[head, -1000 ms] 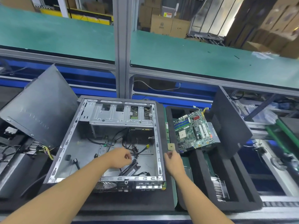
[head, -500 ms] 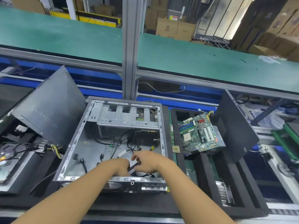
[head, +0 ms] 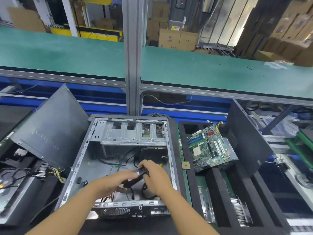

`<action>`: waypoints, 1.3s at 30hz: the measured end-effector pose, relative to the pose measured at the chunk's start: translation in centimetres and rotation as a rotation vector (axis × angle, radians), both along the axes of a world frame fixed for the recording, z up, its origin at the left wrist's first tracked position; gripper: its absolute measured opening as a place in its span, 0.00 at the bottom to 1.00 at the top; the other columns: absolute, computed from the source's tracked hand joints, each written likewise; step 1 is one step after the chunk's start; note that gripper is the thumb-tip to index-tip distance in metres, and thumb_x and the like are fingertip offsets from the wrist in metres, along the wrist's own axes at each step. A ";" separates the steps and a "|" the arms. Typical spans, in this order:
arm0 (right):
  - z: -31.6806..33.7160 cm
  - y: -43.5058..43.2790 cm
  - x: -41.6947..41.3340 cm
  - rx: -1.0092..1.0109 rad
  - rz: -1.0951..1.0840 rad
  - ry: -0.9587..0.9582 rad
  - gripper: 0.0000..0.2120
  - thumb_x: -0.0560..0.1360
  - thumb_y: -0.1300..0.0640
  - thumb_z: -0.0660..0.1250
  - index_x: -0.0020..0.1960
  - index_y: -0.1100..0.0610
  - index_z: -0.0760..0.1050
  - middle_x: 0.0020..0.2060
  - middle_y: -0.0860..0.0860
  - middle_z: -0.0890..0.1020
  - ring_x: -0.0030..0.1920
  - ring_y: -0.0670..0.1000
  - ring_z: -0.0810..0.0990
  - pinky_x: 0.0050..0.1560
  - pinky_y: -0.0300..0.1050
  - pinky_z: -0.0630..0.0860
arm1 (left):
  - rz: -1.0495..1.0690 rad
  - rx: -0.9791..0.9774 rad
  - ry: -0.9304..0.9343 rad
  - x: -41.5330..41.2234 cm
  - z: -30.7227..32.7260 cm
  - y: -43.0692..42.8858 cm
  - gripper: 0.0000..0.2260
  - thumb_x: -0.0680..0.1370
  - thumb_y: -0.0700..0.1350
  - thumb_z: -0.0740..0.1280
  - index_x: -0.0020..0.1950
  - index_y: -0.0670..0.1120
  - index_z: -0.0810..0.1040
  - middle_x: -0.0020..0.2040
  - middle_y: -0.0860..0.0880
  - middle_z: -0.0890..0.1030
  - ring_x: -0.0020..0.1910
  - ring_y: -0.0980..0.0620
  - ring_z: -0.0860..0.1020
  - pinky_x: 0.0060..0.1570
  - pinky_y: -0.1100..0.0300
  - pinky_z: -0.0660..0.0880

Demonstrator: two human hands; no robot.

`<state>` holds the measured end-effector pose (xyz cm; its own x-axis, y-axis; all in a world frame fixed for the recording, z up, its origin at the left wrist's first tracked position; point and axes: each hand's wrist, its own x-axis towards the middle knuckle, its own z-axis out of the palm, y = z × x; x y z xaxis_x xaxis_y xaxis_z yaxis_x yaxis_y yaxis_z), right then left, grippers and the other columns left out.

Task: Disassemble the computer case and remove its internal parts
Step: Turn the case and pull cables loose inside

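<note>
Right hand (head: 156,177) has left the small square chip (head: 185,165) on the case's right and joined the left hand (head: 116,183) inside the computer case (head: 81,160). Both hands grip one black part (head: 135,178) low in the case, towards its near wall. The right is curled over the far end and the left holds the near end, fingers blurred.

Part: long, dark, glossy; kind unclear. Black cables (head: 147,192) trail beneath it.

Judgement: check for attached leads first, unplug rather than tug, then lift straight up, clear of the stamped rims.

Case: bare grey sheet steel, punched edges, slotted drive cage (head: 133,134) at the far end. Green motherboard (head: 208,148) lies tilted on black foam outside, to the right.
</note>
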<state>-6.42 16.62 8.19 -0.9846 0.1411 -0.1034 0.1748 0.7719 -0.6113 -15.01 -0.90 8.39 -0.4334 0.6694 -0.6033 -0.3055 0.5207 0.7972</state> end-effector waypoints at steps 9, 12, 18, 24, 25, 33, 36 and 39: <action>0.0 0.8 0.7 -0.618 -0.303 0.321 0.32 0.69 0.78 0.58 0.48 0.40 0.74 0.55 0.40 0.79 0.59 0.48 0.78 0.62 0.53 0.77 | 0.329 0.310 -0.381 -0.1 0.7 0.8 0.24 0.74 0.50 0.76 0.65 0.38 0.79 0.62 0.34 0.80 0.61 0.37 0.80 0.61 0.45 0.76; 0.2 0.9 0.8 -0.863 -0.278 0.296 0.28 0.71 0.77 0.61 0.53 0.44 0.76 0.54 0.45 0.82 0.57 0.51 0.81 0.59 0.55 0.80 | 0.438 0.457 -0.326 -0.5 2.1 1.7 0.17 0.73 0.40 0.76 0.60 0.37 0.81 0.60 0.33 0.80 0.57 0.37 0.82 0.51 0.50 0.81; 1.7 1.1 1.2 -1.347 -0.328 0.207 0.30 0.70 0.62 0.71 0.69 0.44 0.72 0.61 0.57 0.81 0.57 0.58 0.83 0.51 0.53 0.81 | 0.257 0.327 0.289 -0.6 5.4 2.6 0.12 0.70 0.47 0.79 0.51 0.55 0.83 0.51 0.48 0.86 0.50 0.50 0.84 0.49 0.60 0.79; 2.3 0.6 2.1 -0.816 -0.450 0.268 0.21 0.77 0.47 0.70 0.62 0.27 0.68 0.67 0.44 0.72 0.63 0.42 0.77 0.60 0.39 0.77 | 0.070 0.185 0.890 0.2 6.2 5.1 0.12 0.73 0.46 0.77 0.50 0.61 0.79 0.49 0.62 0.77 0.49 0.60 0.77 0.48 0.67 0.71; 2.5 1.0 2.2 -0.814 -0.449 0.281 0.22 0.75 0.45 0.70 0.65 0.30 0.67 0.68 0.42 0.68 0.66 0.44 0.75 0.65 0.44 0.76 | 0.032 0.202 0.944 0.2 6.6 5.6 0.14 0.73 0.46 0.77 0.53 0.61 0.79 0.49 0.62 0.76 0.50 0.60 0.76 0.48 0.69 0.70; 7.6 8.1 5.7 -0.298 -0.355 0.387 0.36 0.69 0.45 0.75 0.73 0.36 0.62 0.65 0.34 0.66 0.69 0.39 0.64 0.67 0.33 0.65 | -0.217 0.308 1.073 1.6 8.9 12.8 0.19 0.71 0.37 0.74 0.60 0.52 0.83 0.49 0.59 0.78 0.50 0.64 0.75 0.49 0.74 0.68; 8.2 11.6 7.6 -0.047 -0.279 0.314 0.24 0.72 0.51 0.75 0.66 0.44 0.74 0.54 0.36 0.75 0.58 0.41 0.70 0.62 0.39 0.69 | -0.344 0.311 1.105 2.9 8.7 16.2 0.18 0.71 0.39 0.76 0.59 0.49 0.84 0.48 0.56 0.77 0.46 0.60 0.74 0.47 0.74 0.66; 8.1 14.6 8.9 0.049 -0.306 0.189 0.20 0.73 0.52 0.74 0.65 0.46 0.76 0.56 0.41 0.80 0.58 0.44 0.75 0.60 0.40 0.71 | -0.299 0.327 1.070 4.5 7.6 19.3 0.15 0.70 0.42 0.78 0.56 0.48 0.84 0.47 0.57 0.75 0.47 0.57 0.75 0.48 0.75 0.66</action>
